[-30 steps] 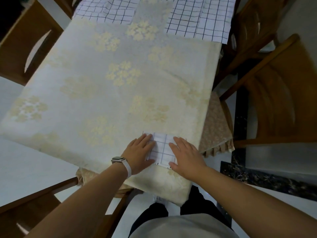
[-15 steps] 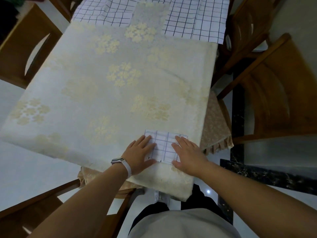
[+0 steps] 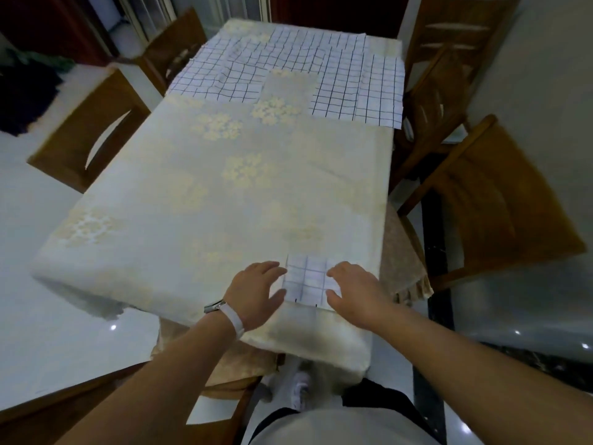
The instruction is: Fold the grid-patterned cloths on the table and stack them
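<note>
A small folded grid-patterned cloth (image 3: 308,279) lies at the near right edge of the table (image 3: 192,194), which is covered with a cream floral cloth. My left hand (image 3: 255,292) lies flat beside it, fingertips touching its left edge. My right hand (image 3: 354,292) rests flat against its right edge. Several unfolded grid-patterned cloths (image 3: 288,69) lie spread and overlapping across the far end of the table, one at the far right (image 3: 359,94).
Wooden chairs stand around the table: two on the left (image 3: 86,139), two on the right (image 3: 500,200), and one close at the lower left (image 3: 80,409). The floor is glossy white tile. A dark heap of fabric (image 3: 22,94) sits at the far left.
The view has tilted up, so the far end of the table and its spread cloths show. Both hands stay on the folded cloth, drawn slightly outward to its edges.
</note>
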Demonstrator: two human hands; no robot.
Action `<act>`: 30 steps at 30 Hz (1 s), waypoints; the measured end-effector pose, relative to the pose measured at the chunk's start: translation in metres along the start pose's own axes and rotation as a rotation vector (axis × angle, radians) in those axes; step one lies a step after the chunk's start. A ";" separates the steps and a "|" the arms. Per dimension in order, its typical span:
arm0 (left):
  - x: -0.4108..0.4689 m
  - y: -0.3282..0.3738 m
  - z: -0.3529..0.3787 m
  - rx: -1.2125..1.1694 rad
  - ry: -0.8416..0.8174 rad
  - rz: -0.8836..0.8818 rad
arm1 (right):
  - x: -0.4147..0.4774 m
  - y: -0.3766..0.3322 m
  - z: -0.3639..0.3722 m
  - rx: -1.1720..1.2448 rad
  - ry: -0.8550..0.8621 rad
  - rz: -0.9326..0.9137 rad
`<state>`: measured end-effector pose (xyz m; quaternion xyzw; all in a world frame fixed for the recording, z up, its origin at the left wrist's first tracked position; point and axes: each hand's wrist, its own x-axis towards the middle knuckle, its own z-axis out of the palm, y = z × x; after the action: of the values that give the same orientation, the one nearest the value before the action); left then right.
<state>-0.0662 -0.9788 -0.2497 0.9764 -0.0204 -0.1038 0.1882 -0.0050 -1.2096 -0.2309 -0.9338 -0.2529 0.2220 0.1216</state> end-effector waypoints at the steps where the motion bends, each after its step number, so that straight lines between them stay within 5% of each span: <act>1: -0.004 0.000 -0.004 -0.002 0.017 -0.010 | -0.004 -0.004 -0.002 0.002 0.011 -0.010; 16: -0.099 0.034 -0.023 -0.026 0.178 -0.280 | -0.049 -0.039 -0.017 0.081 0.023 -0.192; 30: -0.243 0.058 -0.024 0.047 0.362 -0.616 | -0.083 -0.116 0.015 0.061 -0.048 -0.558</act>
<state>-0.2991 -1.0051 -0.1587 0.9433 0.3063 0.0194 0.1262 -0.1246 -1.1535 -0.1758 -0.8186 -0.4960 0.2097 0.1999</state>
